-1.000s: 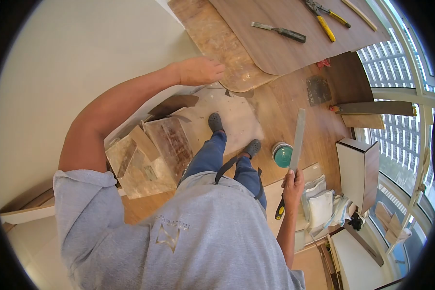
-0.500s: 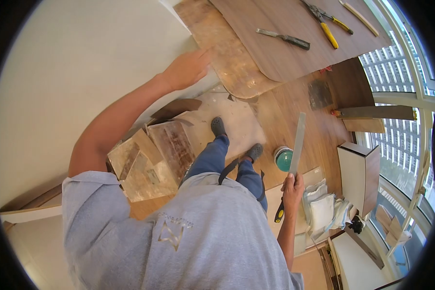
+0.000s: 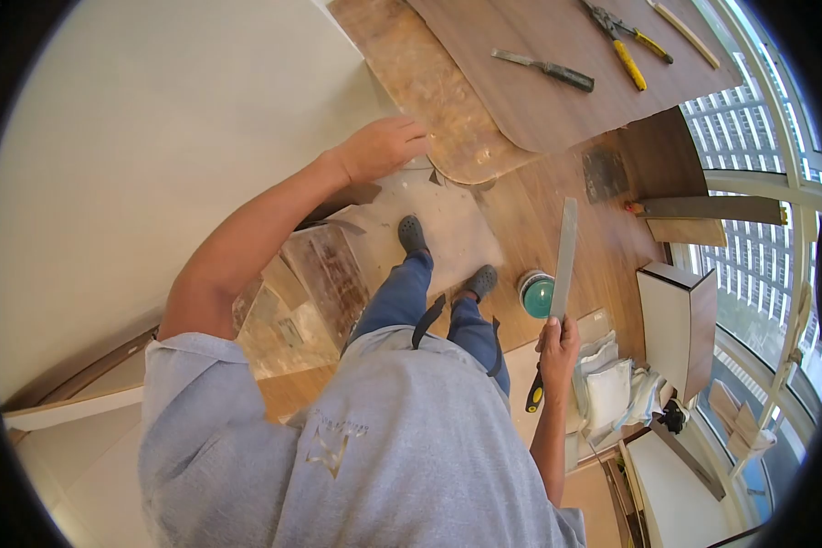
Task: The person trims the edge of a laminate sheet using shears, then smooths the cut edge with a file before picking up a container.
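My right hand [image 3: 558,345] is wrapped round a long flat metal file [image 3: 566,260] near its black and yellow handle, blade pointing away from me. My left hand [image 3: 386,149] is at the left edge of a glue-stained board [image 3: 470,137], its fingers curled together; whether they hold anything is hidden. Partly over that board lies a brown sheet [image 3: 521,100] with a rounded corner. On the sheet rest a chisel [image 3: 557,75], yellow-handled pliers [image 3: 623,55] and a thin light stick [image 3: 685,35].
A round tub with green contents [image 3: 537,295] stands on the wood floor, right of my feet. White bags [image 3: 606,393] and a white box-like cabinet [image 3: 671,320] are at the right, by the windows. Worn boards [image 3: 324,274] lie left of my legs; a pale wall [image 3: 173,137] rises beyond.
My left hand has moved right and slightly down the view, along the board's edge. The right hand and file have shifted slightly up the view.
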Demonstrator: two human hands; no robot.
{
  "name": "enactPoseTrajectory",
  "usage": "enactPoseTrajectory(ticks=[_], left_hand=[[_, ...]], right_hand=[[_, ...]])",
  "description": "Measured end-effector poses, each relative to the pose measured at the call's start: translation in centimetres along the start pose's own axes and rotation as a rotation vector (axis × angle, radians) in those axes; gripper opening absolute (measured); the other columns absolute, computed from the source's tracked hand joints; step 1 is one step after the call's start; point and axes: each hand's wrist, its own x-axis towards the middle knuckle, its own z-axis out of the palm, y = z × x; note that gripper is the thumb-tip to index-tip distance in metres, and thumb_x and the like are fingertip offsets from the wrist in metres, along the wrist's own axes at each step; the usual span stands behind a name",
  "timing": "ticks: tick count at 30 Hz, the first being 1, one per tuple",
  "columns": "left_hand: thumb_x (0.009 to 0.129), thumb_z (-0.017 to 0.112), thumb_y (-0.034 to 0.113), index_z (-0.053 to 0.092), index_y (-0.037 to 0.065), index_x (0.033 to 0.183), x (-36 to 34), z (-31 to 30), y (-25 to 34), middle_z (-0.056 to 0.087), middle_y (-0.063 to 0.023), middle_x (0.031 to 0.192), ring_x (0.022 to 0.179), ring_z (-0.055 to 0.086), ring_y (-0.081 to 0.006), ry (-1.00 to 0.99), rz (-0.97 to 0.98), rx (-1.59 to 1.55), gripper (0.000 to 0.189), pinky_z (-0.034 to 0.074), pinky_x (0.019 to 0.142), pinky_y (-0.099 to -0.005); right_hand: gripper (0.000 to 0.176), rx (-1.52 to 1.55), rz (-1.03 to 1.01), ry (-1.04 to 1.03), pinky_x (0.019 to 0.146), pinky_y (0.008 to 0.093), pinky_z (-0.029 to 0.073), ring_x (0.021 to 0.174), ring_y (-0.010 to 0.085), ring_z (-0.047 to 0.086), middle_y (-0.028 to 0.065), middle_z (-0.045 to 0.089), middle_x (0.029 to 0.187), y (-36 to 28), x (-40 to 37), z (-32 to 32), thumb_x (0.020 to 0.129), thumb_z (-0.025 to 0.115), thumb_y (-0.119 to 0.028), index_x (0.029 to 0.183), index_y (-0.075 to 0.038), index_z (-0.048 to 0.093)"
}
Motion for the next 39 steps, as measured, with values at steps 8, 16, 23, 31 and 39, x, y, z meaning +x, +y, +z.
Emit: enactPoseTrajectory(ticks=[8,16,23,31,39], left_hand=[[0.086,0.058,0.011,0.058,0.004,0.095,1.3,-0.3,-1.1,0.059,-0.0112,0.096,0.092,0.061,-0.0304,-0.152,0.192,0.12,0.011,0.053,0.081,-0.0408],[0.098,0.06,0.019,0.062,0.002,0.106,1.8,-1.3,-1.6,0.066,-0.0128,0.097,0.086,0.065,-0.0307,0.104,-0.394,0.043,0.018,0.054,0.076,-0.0413],[0.086,0.085,0.029,0.059,0.0,0.128,-1.3,7.5,10.5,0.069,-0.0131,0.118,0.09,0.067,-0.0177,0.688,-1.315,-0.68,0.057,0.054,0.081,-0.0348],[0.083,0.088,0.019,0.045,0.001,0.15,5.1,10.9,15.6,0.066,-0.0147,0.131,0.113,0.066,-0.025,0.884,-1.155,-0.732,0.082,0.053,0.097,-0.0402],[0.083,0.087,0.037,0.043,0.003,0.151,4.9,12.7,15.2,0.066,-0.0172,0.129,0.112,0.065,-0.0363,0.852,-1.202,-0.52,0.088,0.053,0.096,-0.0429]], right_hand=[[0.019,0.007,0.023,0.009,0.051,0.0248,0.042,0.057,0.0069,0.051,0.0,0.054,0.073,1.4,-0.8,0.3,0.109,0.055,-0.016,0.112,0.0,0.063],[0.023,0.057,0.012,0.023,0.047,0.0224,0.038,0.054,0.0053,0.051,-0.0021,0.053,0.068,0.5,-1.5,0.2,0.109,0.058,-0.024,0.108,-0.001,0.063],[0.022,0.035,-0.029,-0.007,0.046,0.0227,0.037,0.053,0.0048,0.05,-0.0025,0.053,0.069,-2.3,-1.4,-0.5,0.108,0.061,-0.023,0.106,-0.002,0.062],[0.026,0.03,-0.089,-0.144,0.049,0.0235,0.039,0.057,0.0048,0.047,-0.0028,0.051,0.071,-4.8,-0.4,-2.4,0.106,0.062,-0.024,0.116,0.0,0.061],[0.024,-0.119,-0.165,-0.182,0.049,0.0251,0.04,0.056,0.0066,0.05,-0.0006,0.053,0.071,-6.2,1.0,-1.5,0.106,0.063,-0.025,0.104,-0.001,0.059]])
